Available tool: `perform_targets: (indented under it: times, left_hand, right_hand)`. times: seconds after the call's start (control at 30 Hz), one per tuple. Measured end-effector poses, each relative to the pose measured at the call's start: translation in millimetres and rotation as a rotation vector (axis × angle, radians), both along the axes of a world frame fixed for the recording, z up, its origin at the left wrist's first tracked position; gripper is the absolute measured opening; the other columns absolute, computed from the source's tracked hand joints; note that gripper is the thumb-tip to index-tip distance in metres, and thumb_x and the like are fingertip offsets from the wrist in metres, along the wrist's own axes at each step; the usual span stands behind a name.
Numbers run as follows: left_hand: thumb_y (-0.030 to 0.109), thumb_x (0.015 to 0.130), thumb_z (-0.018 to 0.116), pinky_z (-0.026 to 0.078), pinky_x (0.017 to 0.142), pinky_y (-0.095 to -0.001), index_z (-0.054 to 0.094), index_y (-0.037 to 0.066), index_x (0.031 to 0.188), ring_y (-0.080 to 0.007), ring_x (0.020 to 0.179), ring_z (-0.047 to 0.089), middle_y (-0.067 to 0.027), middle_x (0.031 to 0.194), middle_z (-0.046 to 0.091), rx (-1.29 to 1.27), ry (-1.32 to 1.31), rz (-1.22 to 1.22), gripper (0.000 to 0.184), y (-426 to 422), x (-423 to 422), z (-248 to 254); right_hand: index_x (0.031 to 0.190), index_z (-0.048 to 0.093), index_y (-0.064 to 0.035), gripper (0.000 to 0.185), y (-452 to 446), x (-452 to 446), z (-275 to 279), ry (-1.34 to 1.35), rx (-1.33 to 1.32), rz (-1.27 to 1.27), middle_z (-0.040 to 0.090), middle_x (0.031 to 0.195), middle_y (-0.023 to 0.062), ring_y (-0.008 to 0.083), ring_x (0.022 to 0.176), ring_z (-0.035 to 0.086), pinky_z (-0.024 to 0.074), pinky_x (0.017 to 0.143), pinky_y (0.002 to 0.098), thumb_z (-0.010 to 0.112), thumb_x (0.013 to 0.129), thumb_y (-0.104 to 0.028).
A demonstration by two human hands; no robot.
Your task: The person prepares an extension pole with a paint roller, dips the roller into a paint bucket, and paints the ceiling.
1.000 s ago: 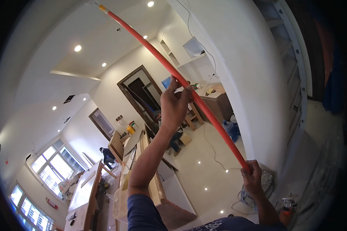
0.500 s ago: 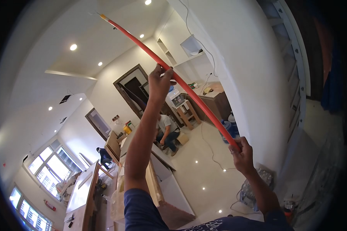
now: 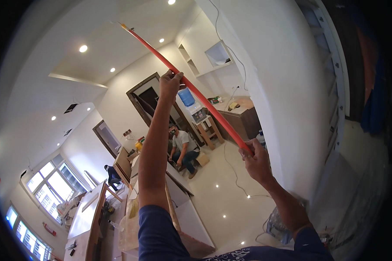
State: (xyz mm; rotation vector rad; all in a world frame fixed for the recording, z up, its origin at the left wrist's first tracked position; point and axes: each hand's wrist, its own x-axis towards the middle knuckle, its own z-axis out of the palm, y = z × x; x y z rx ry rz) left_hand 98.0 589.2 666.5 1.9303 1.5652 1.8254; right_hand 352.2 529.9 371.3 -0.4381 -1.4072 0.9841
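Observation:
A long red pole (image 3: 207, 102) slants from the upper left down to the right in front of me. Toward the ceiling its far end narrows to a yellow tip (image 3: 124, 27) with something thin beyond it that is hard to make out. My left hand (image 3: 170, 83) is raised and closed around the pole's middle stretch. Lower and to the right, my right hand (image 3: 256, 162) grips the near end, its fingers wrapped over it.
At right rises a pale wall (image 3: 270, 87) with a hanging cable. A person (image 3: 185, 150) sits low ahead; another person (image 3: 113, 176) bends farther off. A long worktable (image 3: 85, 222), a water dispenser bottle (image 3: 186, 97), a counter (image 3: 239, 114) and a floor cable (image 3: 235, 176) are around.
My right hand has moved left and slightly up with the pole's near end. The left hand has shifted a little left, and the yellow tip sits slightly lower and farther right.

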Motion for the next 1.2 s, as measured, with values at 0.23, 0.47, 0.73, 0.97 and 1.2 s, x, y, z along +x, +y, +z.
perform_targets:
  times: [0.23,0.47,0.73,0.97,1.2]
  left_hand:
    - [0.013,0.101,0.06,0.063,0.073,-0.0342,0.064,-0.006,0.113,-0.0198,0.086,0.072,-0.0121,0.098,0.07,0.015,0.022,-0.044,0.023,-1,4,-5]
    - [0.014,0.1,0.061,0.063,0.072,-0.0336,0.064,-0.006,0.115,-0.0192,0.084,0.072,-0.0122,0.1,0.07,0.031,0.11,-0.065,0.025,-16,28,-5]
    - [0.016,0.098,0.067,0.064,0.067,-0.0281,0.057,-0.008,0.132,-0.0182,0.089,0.073,-0.0146,0.11,0.07,0.158,0.189,-0.143,0.043,-61,111,-56]
    - [0.015,0.099,0.067,0.064,0.073,-0.0286,0.036,-0.017,0.147,-0.0173,0.088,0.073,-0.0188,0.114,0.068,0.16,0.206,-0.174,0.065,-103,172,-84]
    - [0.012,0.1,0.066,0.062,0.077,-0.0291,0.028,-0.02,0.149,-0.0172,0.086,0.073,-0.0179,0.113,0.068,0.157,0.202,-0.208,0.07,-112,198,-90]
  right_hand:
    - [0.105,0.058,-0.0022,0.011,-1,1,-9,0.006,0.011,0.005,0.061,0.074,0.0005,0.0062,0.065,0.055,0.0456,0.062,0.0252,0.065,0.099,-0.007]
    - [0.108,0.059,-0.001,0.017,4,7,-32,0.034,0.05,-0.066,0.062,0.075,0.0031,0.0077,0.068,0.056,0.0452,0.062,0.0267,0.069,0.097,-0.01]
    - [0.11,0.056,-0.0021,0.017,-26,75,-92,0.221,-0.084,0.108,0.057,0.078,0.0003,0.006,0.065,0.05,0.0443,0.061,0.0235,0.066,0.099,-0.01]
    - [0.112,0.054,-0.0028,0.023,-63,122,-126,0.237,-0.165,0.073,0.057,0.078,0.0004,0.0037,0.061,0.05,0.0404,0.049,0.0198,0.068,0.098,-0.014]
    - [0.112,0.054,-0.0031,0.021,-77,149,-126,0.219,-0.177,0.039,0.057,0.077,0.0005,0.0043,0.06,0.049,0.0413,0.049,0.0208,0.067,0.099,-0.015]
